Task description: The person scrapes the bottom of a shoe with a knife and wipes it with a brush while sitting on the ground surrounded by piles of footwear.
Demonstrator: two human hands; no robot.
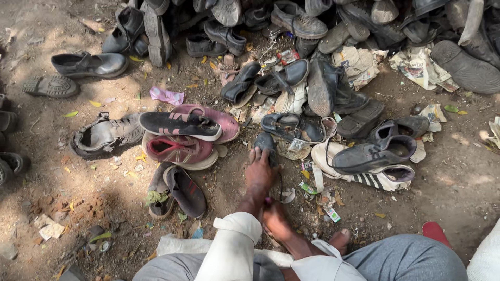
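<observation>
Left hand (259,174) reaches to centre frame, fingers (256,156) spread flat on a small dark shoe (265,143) lying on the dirt ground (458,182). Right hand (276,218) sits below, fingers hidden, state unclear. Shoe appears light, worn, pliable; best gripped at the heel.

A heap of shoes (312,21) lies along the far edge of the ground (458,177). Before it, near the middle, a small shoe (266,145) lies under the fingers of the left hand (259,174); the right hand (276,221) sits nearer the person, just behind the left wrist. Left of the small shoe, two sneakers (179,135) lie stacked one on another, with a sandal (104,135) further left and a pair of shoes (174,192) before them. Right of the small shoe, a laced shoe (375,153) rests on a striped shoe (380,179). Paper scraps (422,65) lie toward the far right edge.
</observation>
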